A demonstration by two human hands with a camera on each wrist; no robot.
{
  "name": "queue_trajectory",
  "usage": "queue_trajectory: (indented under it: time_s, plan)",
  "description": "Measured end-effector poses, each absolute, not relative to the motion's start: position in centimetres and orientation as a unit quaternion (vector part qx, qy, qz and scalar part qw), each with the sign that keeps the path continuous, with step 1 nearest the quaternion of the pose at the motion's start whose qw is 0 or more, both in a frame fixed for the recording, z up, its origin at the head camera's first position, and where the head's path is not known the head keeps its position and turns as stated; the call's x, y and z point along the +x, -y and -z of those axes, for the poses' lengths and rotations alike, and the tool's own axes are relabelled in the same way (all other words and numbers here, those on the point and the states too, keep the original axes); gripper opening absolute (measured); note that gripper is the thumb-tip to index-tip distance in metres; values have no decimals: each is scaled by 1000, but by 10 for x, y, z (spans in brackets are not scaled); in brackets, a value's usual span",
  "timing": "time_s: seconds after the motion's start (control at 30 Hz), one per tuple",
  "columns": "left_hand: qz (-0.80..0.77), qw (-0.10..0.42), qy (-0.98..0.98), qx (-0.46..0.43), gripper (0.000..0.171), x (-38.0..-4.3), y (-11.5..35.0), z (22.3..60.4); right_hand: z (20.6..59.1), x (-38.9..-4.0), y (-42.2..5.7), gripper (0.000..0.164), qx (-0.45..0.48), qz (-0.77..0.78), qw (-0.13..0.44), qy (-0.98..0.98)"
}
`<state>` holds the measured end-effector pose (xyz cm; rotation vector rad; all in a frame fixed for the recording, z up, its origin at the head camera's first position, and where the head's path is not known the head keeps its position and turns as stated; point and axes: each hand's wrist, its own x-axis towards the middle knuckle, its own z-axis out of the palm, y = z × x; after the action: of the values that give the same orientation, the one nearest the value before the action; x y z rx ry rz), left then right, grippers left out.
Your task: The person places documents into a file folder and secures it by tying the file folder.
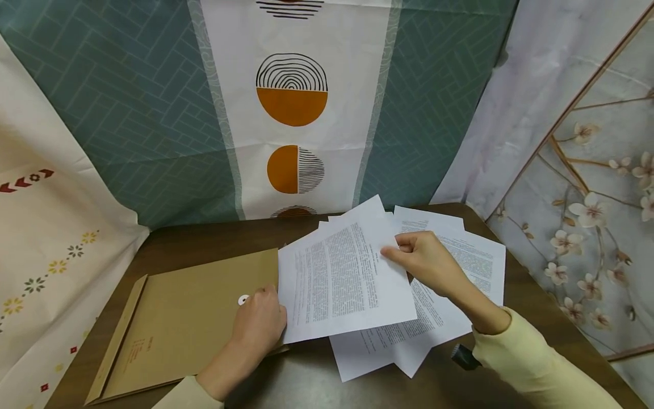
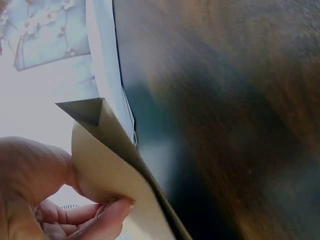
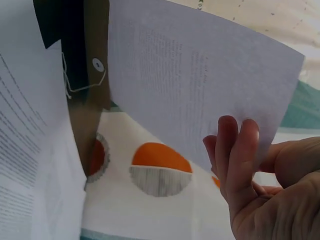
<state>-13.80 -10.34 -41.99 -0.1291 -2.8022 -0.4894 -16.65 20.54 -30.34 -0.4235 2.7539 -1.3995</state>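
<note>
A brown kraft paper document envelope (image 1: 189, 318) lies on the left of the table, its open end facing right. My left hand (image 1: 259, 319) grips that end near the white button (image 1: 242, 299). In the left wrist view, thumb and fingers pinch the envelope's upper layer (image 2: 112, 170), and its mouth gapes. A printed sheet (image 1: 332, 278) is held up at a tilt by my right hand (image 1: 428, 261), thumb and fingers pinching its right side. The sheet's left edge meets the envelope's mouth. From the right wrist, the back of the sheet (image 3: 165, 65) shows.
Several more printed sheets (image 1: 475, 258) lie fanned out under and to the right of the raised one. They cover the right part of the dark wooden table (image 1: 174, 241). Patterned cloths (image 1: 439, 102) hang behind and at both sides. A pale string (image 3: 87, 88) dangles at the envelope's mouth.
</note>
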Motion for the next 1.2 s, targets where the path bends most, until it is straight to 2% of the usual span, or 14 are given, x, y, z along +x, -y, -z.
queue_trajectory:
  time_s: [0.13,0.27,0.47,0.67,0.87,1.1,1.2]
  plan:
    - [153,164,973,-49,9,-138,102,421,312,-177,-203,31,-136,463,49,-875]
    - [139,170,975,-45,10,-138,101,423,319,-185,-202,29,-138,477,75,-865]
    - [115,179,976,-47,13,-139,98,425,334,-198,-199,15,-125,521,139,-833]
    - [80,212,972,-63,16,-139,94,425,356,-211,-191,21,-94,538,195,-815]
    - [39,243,967,-67,24,-135,91,427,366,-215,-179,21,-106,527,205,-818]
    - [12,299,951,-77,15,-134,90,431,372,-218,-165,18,-113,533,200,-814]
    - [11,306,949,-82,14,-134,89,430,374,-218,-159,18,-121,537,200,-810]
